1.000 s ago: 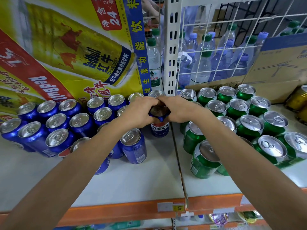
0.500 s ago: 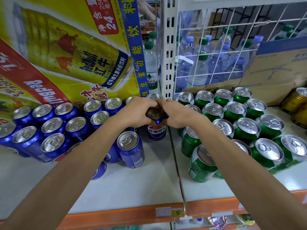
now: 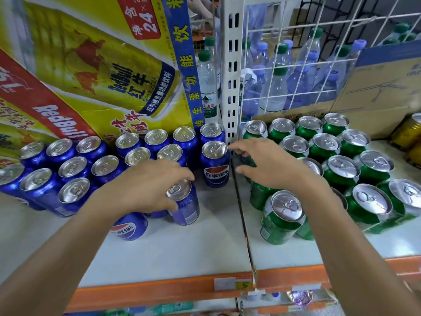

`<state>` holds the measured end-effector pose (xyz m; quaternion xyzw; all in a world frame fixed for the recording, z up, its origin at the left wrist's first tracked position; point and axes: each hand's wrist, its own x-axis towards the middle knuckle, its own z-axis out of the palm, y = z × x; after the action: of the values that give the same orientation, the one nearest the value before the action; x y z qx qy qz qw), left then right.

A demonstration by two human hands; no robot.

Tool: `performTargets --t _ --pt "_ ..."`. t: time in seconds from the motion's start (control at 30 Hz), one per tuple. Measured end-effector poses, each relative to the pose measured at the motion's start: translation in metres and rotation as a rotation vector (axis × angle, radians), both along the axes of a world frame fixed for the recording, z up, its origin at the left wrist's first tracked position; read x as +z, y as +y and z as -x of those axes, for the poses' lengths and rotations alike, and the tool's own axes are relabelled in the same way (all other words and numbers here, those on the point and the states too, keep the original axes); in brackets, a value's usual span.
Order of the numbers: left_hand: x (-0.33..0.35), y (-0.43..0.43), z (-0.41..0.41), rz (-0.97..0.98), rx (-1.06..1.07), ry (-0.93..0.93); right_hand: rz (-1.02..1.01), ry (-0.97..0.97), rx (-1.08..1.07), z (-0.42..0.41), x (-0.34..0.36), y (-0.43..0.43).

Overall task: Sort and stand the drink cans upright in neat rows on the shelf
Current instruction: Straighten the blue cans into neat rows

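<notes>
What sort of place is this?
Most likely a shop aisle: blue cans and green cans stand in rows on a shelf with a price tag on its orange edge, and water bottles sit behind a wire grid.

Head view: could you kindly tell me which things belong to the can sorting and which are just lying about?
Job: blue cans, front blue can gripped by left hand, green cans, shelf, open right hand.
Lying about: Red Bull carton, water bottles, cardboard box, gold cans.
</notes>
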<state>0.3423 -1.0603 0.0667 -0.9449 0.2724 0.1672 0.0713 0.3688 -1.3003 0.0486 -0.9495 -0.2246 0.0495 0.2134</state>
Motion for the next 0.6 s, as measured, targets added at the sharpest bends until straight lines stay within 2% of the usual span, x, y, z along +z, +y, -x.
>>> performTargets --t 0.1,0.2,0.37,0.5,0.6 --pt "-0.002 -0.01 -0.005 0.172 -0.06 -0.029 -0.022 0.009 0.037 0.003 -0.003 0.01" --pt "-0.009 -0.03 -0.01 0.259 -0.073 -0.025 -0.035 0.02 0.075 0.006 -0.004 0.015" --pt "-0.015 -0.05 -0.016 0.283 0.011 -0.074 -0.035 0.046 0.12 0.009 -0.004 0.014" --pt "-0.021 -0.057 -0.008 0.276 0.166 -0.195 -0.035 0.093 0.114 0.012 -0.006 0.013" --pt "-0.024 -0.053 -0.009 0.295 0.22 -0.185 0.056 0.079 0.14 0.016 -0.005 0.016"
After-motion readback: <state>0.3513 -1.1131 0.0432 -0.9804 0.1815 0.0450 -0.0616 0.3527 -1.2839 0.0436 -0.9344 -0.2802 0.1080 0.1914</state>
